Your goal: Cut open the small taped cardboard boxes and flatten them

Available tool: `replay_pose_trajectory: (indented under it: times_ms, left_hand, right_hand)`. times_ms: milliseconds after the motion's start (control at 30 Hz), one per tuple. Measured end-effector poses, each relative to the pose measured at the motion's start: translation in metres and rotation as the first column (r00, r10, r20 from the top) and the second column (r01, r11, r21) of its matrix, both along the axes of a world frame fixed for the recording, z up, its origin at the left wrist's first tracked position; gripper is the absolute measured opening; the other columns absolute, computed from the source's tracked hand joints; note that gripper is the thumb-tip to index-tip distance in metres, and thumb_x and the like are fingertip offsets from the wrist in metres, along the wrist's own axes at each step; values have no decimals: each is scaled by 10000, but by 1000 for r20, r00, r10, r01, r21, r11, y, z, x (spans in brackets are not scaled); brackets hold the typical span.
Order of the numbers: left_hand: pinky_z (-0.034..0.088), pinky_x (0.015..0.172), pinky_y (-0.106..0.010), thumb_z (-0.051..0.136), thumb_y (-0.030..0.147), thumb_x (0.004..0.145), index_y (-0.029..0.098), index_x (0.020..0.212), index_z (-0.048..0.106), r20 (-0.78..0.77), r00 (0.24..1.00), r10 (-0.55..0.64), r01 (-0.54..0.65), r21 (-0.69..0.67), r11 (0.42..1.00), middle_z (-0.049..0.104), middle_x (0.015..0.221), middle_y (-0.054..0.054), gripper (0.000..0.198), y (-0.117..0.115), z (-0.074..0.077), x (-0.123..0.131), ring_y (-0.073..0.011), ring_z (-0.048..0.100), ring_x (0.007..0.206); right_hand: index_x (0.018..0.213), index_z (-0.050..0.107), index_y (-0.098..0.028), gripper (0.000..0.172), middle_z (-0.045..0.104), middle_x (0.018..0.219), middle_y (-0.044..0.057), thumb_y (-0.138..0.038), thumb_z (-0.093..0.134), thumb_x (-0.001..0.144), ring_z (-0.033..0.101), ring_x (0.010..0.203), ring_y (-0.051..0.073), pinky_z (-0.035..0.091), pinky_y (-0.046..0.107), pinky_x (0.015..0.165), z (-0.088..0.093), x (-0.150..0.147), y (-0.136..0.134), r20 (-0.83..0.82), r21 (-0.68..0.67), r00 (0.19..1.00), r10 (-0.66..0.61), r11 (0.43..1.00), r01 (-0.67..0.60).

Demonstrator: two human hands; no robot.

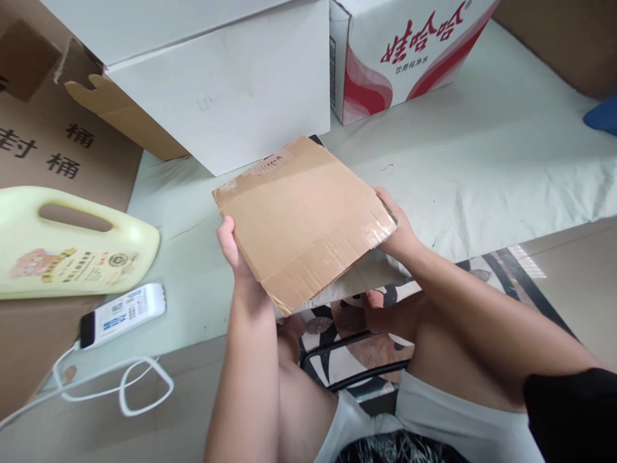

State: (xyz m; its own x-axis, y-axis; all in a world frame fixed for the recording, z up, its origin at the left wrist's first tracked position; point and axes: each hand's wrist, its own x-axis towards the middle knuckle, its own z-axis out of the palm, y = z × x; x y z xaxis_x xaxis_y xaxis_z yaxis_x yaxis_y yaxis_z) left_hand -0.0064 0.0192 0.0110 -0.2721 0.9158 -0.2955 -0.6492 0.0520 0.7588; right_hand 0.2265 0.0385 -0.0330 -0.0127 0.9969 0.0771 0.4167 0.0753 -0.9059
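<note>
Well left of the cardboard sheet [303, 218], a pale yellow jug [72, 247] lies on its side with its handle slot facing up. Below the jug, and still left of the sheet, a flat white device [123, 313] lies with a white cable [120, 386] looping away from its end. It may be a power bank, but the label is too small to confirm this.

Your left hand [232, 247] clamps the sheet's left edge. The thumb lies on the top face and the fingers are hidden beneath. The sheet is flat, brown and creased, with tape along its far and right edges. You hold it just above the pale cloth [482, 167], tilted so that the near corner dips toward your knees.

Directly behind the sheet stands a large white box [216, 83], very close to its far corner. Behind and to the right of the sheet stands a red-and-white carton [400, 51] with printed characters.

Your right hand [398, 231] grips the sheet's right corner, closed on it from beneath. Far right of the sheet, a blue object [602, 114] is cut off by the frame edge.
</note>
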Motion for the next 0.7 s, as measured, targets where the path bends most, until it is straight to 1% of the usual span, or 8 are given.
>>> replay_pose_trajectory:
  times_ms: [100, 200, 267, 333, 467, 700]
  left_hand:
    - [569, 788, -320, 498, 582, 893, 228, 1025, 682, -3, 1000, 9, -9, 17, 1000, 713, 942, -25, 420, 1, -1, 0, -195, 655, 819]
    - [559, 730, -303, 471, 571, 901, 224, 980, 685, -16, 1000, 10, -10, 27, 1000, 707, 932, -30, 415, 2, -1, 1, -195, 652, 818]
    - [555, 720, -300, 463, 574, 905, 223, 1001, 690, -7, 1000, -4, 5, 27, 1000, 709, 953, -34, 428, 2, -1, 1, -198, 658, 833]
    - [550, 720, -300, 474, 584, 902, 225, 1030, 691, 12, 1000, -20, 20, 29, 999, 712, 982, -35, 438, 2, -2, 1, -199, 664, 843]
    - [547, 749, -304, 468, 579, 908, 227, 1018, 684, 10, 1000, -21, 21, 39, 999, 702, 984, -34, 427, 2, -2, 0, -195, 656, 840]
    - [557, 802, -333, 482, 589, 896, 226, 1037, 695, 1, 1000, -31, 31, 41, 999, 705, 996, -33, 444, 1, -1, 1, -201, 663, 845]
  right_hand:
    - [1252, 605, -281, 547, 726, 1309, 84, -490, 668, 750, 663, 1223, 379, 533, 576, 1018, 1, -1, 0, 5, -19, 1000, -14, 1000, 14]
    - [1263, 598, -287, 573, 726, 1310, 86, -493, 682, 734, 668, 1209, 391, 544, 584, 993, 1, -1, 1, 11, -35, 1000, -23, 999, 24]
    - [1267, 597, -293, 578, 724, 1317, 85, -486, 691, 731, 668, 1208, 390, 548, 580, 987, 1, -1, 1, 10, -38, 1000, -28, 999, 28]
    - [1260, 598, -291, 567, 722, 1326, 84, -479, 692, 733, 665, 1218, 387, 547, 578, 1000, 1, -1, 2, 4, -37, 1000, -31, 999, 31]
    - [1230, 604, -294, 524, 730, 1318, 80, -465, 690, 742, 671, 1208, 384, 553, 583, 994, 1, -1, 2, -5, -35, 999, -38, 999, 38]
    - [1260, 591, -296, 571, 723, 1323, 82, -478, 698, 729, 667, 1213, 393, 550, 589, 995, 0, -1, 1, 11, -34, 999, -31, 999, 31]
